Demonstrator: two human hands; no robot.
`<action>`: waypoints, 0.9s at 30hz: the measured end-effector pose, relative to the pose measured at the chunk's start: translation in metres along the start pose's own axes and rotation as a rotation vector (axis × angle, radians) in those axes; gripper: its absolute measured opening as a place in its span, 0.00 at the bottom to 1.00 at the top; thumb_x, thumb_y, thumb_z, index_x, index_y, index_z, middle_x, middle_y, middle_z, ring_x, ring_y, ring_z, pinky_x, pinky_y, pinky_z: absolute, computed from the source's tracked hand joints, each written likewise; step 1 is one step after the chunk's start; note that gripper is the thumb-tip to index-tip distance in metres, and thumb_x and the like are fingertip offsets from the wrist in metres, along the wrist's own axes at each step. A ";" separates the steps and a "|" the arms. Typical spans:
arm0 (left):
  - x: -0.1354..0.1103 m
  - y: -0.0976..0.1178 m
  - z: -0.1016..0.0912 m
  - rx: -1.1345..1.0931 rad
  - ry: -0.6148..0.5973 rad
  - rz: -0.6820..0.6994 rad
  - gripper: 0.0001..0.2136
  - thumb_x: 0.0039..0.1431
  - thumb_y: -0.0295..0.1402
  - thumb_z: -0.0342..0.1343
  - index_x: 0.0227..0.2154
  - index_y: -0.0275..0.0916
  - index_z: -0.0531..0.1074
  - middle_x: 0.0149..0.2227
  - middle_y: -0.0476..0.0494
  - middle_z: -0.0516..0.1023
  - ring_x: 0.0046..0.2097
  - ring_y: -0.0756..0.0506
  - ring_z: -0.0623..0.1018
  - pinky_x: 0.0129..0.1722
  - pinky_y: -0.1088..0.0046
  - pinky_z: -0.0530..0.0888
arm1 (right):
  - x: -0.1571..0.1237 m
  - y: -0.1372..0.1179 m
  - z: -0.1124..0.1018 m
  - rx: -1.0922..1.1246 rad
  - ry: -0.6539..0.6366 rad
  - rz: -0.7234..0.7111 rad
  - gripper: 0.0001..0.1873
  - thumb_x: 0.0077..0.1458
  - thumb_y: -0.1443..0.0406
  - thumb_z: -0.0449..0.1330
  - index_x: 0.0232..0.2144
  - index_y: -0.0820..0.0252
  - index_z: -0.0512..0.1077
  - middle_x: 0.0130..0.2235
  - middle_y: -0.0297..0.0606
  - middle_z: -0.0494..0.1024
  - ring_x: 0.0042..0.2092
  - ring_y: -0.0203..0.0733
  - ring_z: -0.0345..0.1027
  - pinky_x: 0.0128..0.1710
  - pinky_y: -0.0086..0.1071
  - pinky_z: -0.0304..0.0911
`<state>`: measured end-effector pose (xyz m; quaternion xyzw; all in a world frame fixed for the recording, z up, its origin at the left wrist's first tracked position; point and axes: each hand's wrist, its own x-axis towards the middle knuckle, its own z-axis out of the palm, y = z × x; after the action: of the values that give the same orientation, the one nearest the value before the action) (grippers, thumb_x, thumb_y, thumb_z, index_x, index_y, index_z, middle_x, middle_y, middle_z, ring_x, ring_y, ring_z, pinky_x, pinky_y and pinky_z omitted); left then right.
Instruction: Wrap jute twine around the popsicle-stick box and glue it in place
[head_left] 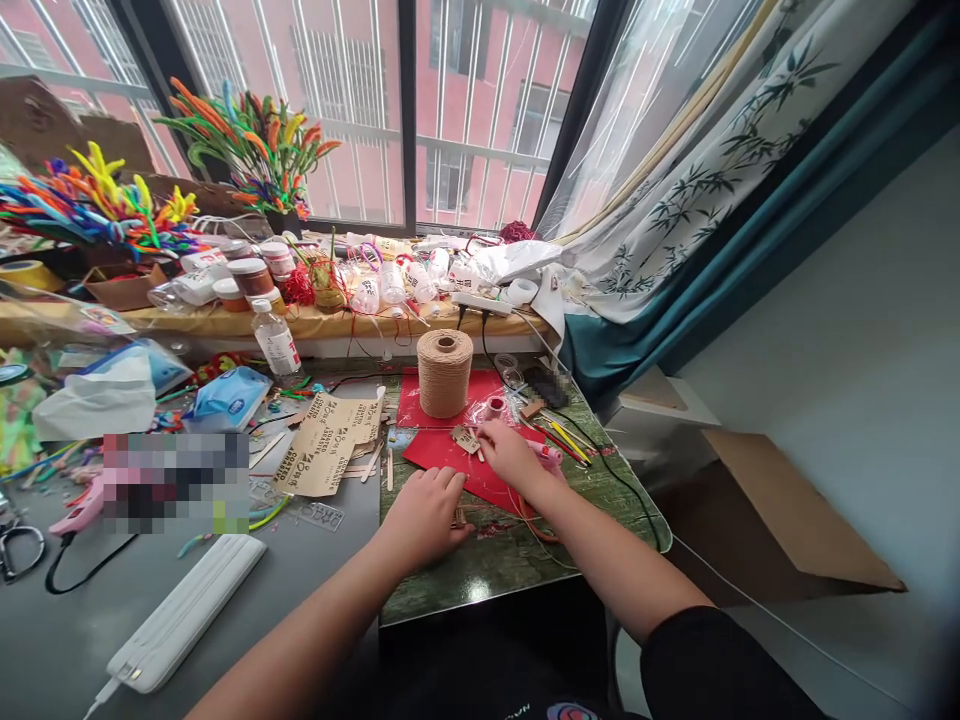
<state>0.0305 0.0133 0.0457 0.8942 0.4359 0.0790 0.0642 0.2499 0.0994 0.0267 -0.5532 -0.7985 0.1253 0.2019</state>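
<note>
My right hand (514, 458) reaches over the red sheet (431, 450), its fingertips pinched at the edge of a small torn piece of sandpaper (464, 438). Short wooden sticks lie just under those fingers. Closer to me, my left hand (424, 515) rests low on the green marbled tabletop, its fingers curled over something small and brown that they mostly hide. Behind both hands a cone of brown twine (445, 375) stands upright on another red sheet. Pink hot glue gun (547, 455) parts show beyond my right wrist.
Larger sandpaper sheets (328, 440) and craft sticks lie left of the hands. Pencils (566, 440) and a black cable are on the right. A white power strip (187, 612) lies on the grey table. Bottles and pipe cleaners (262, 150) crowd the windowsill. An open cardboard box (802, 510) stands right.
</note>
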 end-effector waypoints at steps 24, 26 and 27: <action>0.003 0.002 0.000 0.000 -0.025 0.006 0.32 0.60 0.51 0.62 0.62 0.39 0.66 0.55 0.35 0.76 0.55 0.33 0.74 0.56 0.55 0.66 | -0.189 -0.016 -0.104 0.212 -0.260 0.020 0.09 0.61 0.70 0.55 0.33 0.51 0.71 0.37 0.40 0.75 0.40 0.46 0.70 0.42 0.38 0.65; 0.003 0.002 -0.001 -0.002 -0.023 -0.001 0.31 0.59 0.50 0.63 0.61 0.40 0.67 0.55 0.35 0.76 0.55 0.33 0.74 0.56 0.55 0.67 | -0.196 -0.022 -0.116 0.130 -0.353 0.024 0.09 0.56 0.72 0.57 0.30 0.52 0.69 0.33 0.37 0.74 0.36 0.44 0.68 0.38 0.37 0.62; 0.003 0.002 -0.001 -0.002 -0.021 -0.003 0.31 0.59 0.50 0.63 0.61 0.40 0.67 0.55 0.35 0.76 0.55 0.33 0.74 0.55 0.55 0.67 | -0.199 -0.025 -0.121 0.104 -0.386 0.024 0.09 0.54 0.73 0.57 0.28 0.52 0.68 0.31 0.37 0.74 0.34 0.44 0.67 0.36 0.36 0.61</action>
<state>0.0332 0.0145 0.0474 0.8944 0.4363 0.0699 0.0697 0.3460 -0.0978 0.1080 -0.5170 -0.8083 0.2725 0.0718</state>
